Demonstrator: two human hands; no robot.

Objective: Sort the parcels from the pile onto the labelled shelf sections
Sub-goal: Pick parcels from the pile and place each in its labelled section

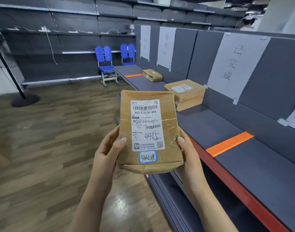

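Brown paper parcel (148,131) held upright in mid-air, printed side to cam, just left of the long grey shelf (210,124) and not touching it. L hand (108,151) grips the lower left edge, thumb flat on the front. R hand (188,153) grips the lower right edge, thumb on the front too. Other fingers of both go behind the parcel, hidden.

White shipping label (146,124) on the parcel front, w/ barcodes, "862-E14-00-888" and handwriting. Below it a small blue-bordered sticker (148,156), handwritten, can't read it for sure. Clear tape across the middle, paper creased.

Shelf runs along the right. Near orange divider strip (228,144) lies across it, a far orange strip (133,75) beyond. Between the strips: cardboard box (185,94) w/ white label on top, and further back a smaller brown packet (152,75) near the far strip.

Back panel carries paper signs: nearest sheet (234,64) above the box, two more sheets (166,46) further along.

Two blue chairs (105,64) at the shelf's far end. Wood-look floor (43,148). Black round stand base (25,100) at left.
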